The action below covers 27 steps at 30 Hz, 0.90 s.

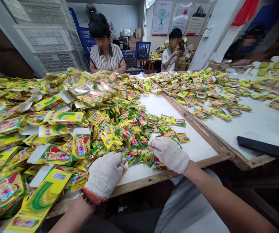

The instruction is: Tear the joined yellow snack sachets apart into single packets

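Note:
Both my hands wear white knitted gloves. My left hand (pixel 105 174) is curled at the table's near edge, fingers closed on a few small sachets beneath it. My right hand (pixel 170 153) rests knuckles-up on the small green, yellow and red sachets (pixel 129 129), fingers bent down into them; what it grips is hidden. The sachets lie in a wide heap before me. To the left are flat yellow-green cartons (pixel 54 153) printed with red lettering, piled loosely.
The white table (pixel 197 147) has a wooden rim. A second white table (pixel 258 124) adjoins on the right, with more sachets and a black bar (pixel 265 147). Three people sit at the far side. White and blue crates stack behind.

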Each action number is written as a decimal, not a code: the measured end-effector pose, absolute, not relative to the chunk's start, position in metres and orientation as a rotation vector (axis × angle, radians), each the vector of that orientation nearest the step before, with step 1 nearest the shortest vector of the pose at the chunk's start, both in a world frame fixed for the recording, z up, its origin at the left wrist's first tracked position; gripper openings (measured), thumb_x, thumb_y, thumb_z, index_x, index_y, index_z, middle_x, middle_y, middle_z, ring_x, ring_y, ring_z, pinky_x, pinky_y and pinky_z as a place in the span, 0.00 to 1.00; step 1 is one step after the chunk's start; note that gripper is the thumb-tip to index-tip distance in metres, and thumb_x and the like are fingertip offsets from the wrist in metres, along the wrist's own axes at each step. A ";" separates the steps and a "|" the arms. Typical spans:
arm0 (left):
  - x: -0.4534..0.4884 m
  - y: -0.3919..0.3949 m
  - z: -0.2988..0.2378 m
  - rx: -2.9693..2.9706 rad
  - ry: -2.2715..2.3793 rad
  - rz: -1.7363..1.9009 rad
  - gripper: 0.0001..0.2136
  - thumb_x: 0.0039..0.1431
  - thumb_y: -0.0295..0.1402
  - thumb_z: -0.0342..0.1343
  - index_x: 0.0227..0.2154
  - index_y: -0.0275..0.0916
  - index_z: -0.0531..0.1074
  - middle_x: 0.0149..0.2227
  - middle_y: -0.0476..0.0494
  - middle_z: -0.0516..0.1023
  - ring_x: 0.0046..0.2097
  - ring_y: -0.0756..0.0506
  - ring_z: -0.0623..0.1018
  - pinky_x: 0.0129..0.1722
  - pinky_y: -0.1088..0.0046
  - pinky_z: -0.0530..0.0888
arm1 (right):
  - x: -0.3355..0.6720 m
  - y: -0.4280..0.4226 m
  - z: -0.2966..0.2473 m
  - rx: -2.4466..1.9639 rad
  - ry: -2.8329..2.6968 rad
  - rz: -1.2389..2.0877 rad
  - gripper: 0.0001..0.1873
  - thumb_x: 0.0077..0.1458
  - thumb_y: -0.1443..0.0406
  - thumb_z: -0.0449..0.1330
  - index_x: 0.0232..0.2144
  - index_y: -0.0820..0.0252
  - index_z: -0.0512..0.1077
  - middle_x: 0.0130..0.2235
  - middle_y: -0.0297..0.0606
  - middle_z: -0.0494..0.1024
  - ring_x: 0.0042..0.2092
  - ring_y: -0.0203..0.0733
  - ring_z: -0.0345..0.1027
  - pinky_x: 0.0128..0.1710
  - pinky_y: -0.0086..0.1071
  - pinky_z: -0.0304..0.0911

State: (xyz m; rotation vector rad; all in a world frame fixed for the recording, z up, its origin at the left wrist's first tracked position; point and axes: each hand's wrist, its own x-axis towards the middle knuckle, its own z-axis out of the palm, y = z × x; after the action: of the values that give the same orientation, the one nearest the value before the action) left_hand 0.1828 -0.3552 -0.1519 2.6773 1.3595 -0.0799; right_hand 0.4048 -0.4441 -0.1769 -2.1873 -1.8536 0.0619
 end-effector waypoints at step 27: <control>0.185 -0.366 -0.166 2.800 1.193 -0.175 0.15 0.54 0.35 0.42 0.44 0.45 0.67 0.45 0.44 0.69 0.48 0.49 0.69 0.48 0.71 0.66 | 0.357 -0.409 -0.192 -2.130 -2.012 0.141 0.13 0.49 0.64 0.54 0.40 0.54 0.68 0.43 0.40 0.67 0.41 0.37 0.63 0.39 0.30 0.58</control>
State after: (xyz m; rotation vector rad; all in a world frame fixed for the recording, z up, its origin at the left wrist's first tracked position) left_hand 0.1855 -0.3662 -0.1656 2.8004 1.1926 -0.1749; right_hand 0.3573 -0.4093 -0.1921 -2.1302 -2.0117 0.1411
